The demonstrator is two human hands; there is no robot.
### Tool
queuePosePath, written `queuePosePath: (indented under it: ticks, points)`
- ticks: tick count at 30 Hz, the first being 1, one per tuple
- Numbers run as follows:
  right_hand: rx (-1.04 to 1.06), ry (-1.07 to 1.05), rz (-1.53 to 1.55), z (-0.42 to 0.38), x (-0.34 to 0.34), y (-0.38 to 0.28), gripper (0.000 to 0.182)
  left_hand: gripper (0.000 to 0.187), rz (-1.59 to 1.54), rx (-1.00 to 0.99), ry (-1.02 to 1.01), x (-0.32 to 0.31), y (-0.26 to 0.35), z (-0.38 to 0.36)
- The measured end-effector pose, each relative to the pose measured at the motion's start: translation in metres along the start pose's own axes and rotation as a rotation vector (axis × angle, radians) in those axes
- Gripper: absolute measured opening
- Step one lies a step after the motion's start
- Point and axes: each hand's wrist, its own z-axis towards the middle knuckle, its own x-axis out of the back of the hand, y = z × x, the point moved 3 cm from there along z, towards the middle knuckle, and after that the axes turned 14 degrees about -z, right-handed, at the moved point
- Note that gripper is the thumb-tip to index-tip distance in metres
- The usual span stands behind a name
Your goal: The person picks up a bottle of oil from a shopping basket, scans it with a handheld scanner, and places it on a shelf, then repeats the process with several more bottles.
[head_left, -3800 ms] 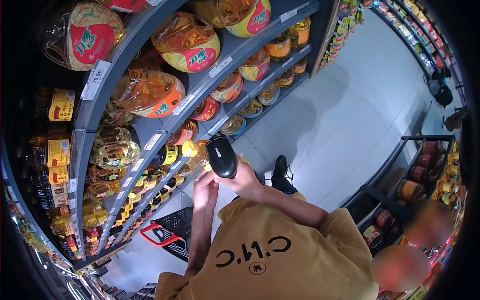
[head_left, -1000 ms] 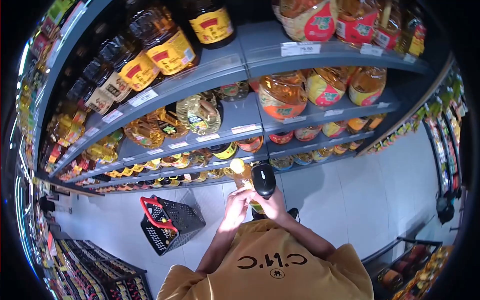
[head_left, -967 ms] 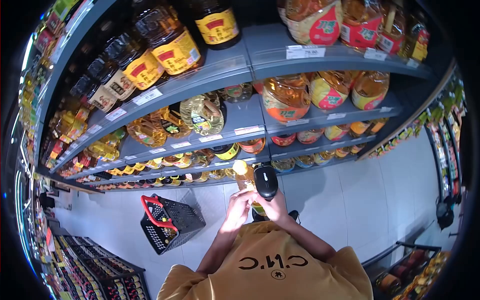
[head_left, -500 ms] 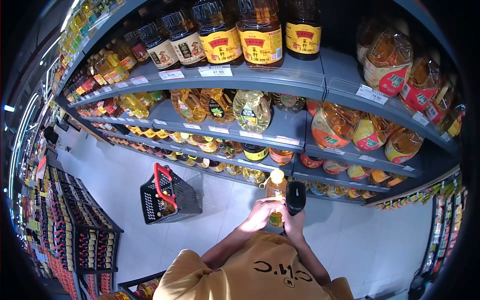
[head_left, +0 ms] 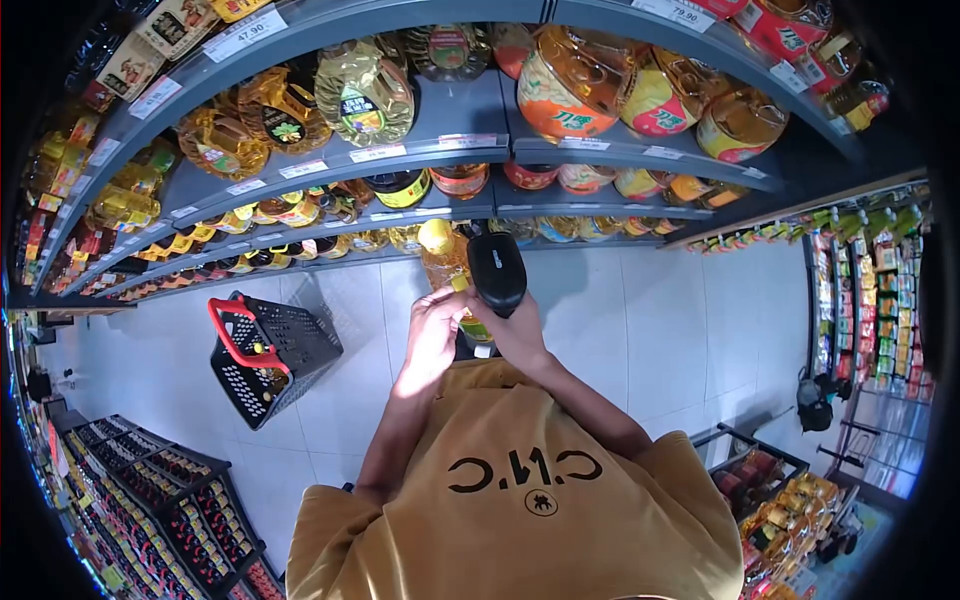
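Note:
My left hand [head_left: 433,333] grips a small bottle of yellow oil with a yellow cap [head_left: 444,260], held upright in front of my chest. My right hand [head_left: 519,334] holds a black handheld scanner [head_left: 497,272], its head right beside the bottle. Both hands are close together above my yellow shirt [head_left: 520,490]. The bottle's lower part is hidden by my fingers.
Grey shelves [head_left: 400,160] full of oil bottles and jugs curve across the top. A black shopping basket with red handles [head_left: 270,352] stands on the white tiled floor at left. More stocked shelves [head_left: 150,500] run along the lower left and the right edge.
The view has swung downward and to the right along the shelves. My hands keep the bottle and scanner together; the basket now sits lower left of them.

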Motion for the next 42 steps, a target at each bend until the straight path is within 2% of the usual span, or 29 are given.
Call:
queuePosePath:
  ticks: [3,4,7,9,12,16,18,20,22,24,25,28,33,36,37,40,41,42]
  points:
    - [-0.024,-0.013,-0.015,-0.001,-0.007,0.0,0.023,0.002,-0.037,0.027,0.106,-0.009,0.007,-0.004]
    - [-0.034,-0.011,-0.016,-0.002,-0.009,0.0,0.024,0.002,-0.011,0.042,0.098,-0.004,0.008,-0.003]
    - [-0.07,0.003,-0.01,-0.004,-0.019,0.006,0.04,0.003,0.046,0.083,0.078,0.02,0.011,0.0]
    - [-0.09,0.02,-0.018,-0.006,-0.024,0.006,0.04,0.006,0.054,0.1,0.072,0.031,0.012,0.002]
    - [-0.103,0.027,-0.034,-0.009,-0.029,0.006,0.044,0.007,0.027,0.04,0.075,0.029,0.011,0.002]
    - [-0.102,-0.022,-0.049,-0.015,-0.03,0.003,0.051,0.003,0.046,0.057,0.042,0.019,0.017,-0.014]
    - [-0.032,-0.004,-0.141,-0.018,-0.025,0.004,0.059,0.004,0.069,0.04,0.04,0.029,0.012,-0.021]
    - [-0.072,-0.087,-0.091,-0.021,-0.015,-0.017,0.059,0.007,0.025,-0.019,0.036,0.047,0.002,-0.024]
    - [0.038,-0.143,-0.016,-0.025,-0.014,-0.011,0.047,0.008,-0.028,-0.069,0.094,0.036,0.0,-0.036]
    - [0.159,-0.157,0.037,-0.03,-0.013,-0.012,0.044,0.01,-0.018,-0.111,0.124,0.031,-0.004,-0.048]
    - [0.109,-0.228,-0.008,-0.031,-0.011,-0.013,0.042,0.012,-0.031,-0.13,0.146,0.031,-0.007,-0.054]
    - [0.151,-0.287,0.156,-0.041,-0.004,-0.024,0.041,0.017,-0.073,-0.182,0.217,0.029,-0.015,-0.071]
    - [0.226,-0.361,0.149,-0.056,-0.009,-0.027,0.037,0.022,-0.111,-0.234,0.293,0.031,-0.021,-0.101]
    - [0.23,-0.466,0.216,-0.066,-0.032,-0.01,0.029,0.02,-0.111,-0.282,0.363,0.052,-0.023,-0.119]
    - [0.12,-0.473,0.184,-0.072,-0.026,-0.028,0.029,0.02,-0.132,-0.295,0.352,0.057,-0.024,-0.125]
    - [0.226,-0.538,0.186,-0.083,-0.045,-0.034,0.031,0.018,-0.172,-0.334,0.375,0.066,-0.017,-0.146]
    - [0.22,-0.555,0.175,-0.089,-0.057,-0.032,0.031,0.026,-0.146,-0.335,0.33,0.079,-0.016,-0.154]
    - [0.215,-0.565,0.16,-0.093,-0.068,-0.028,0.031,0.023,-0.196,-0.36,0.381,0.084,-0.013,-0.161]
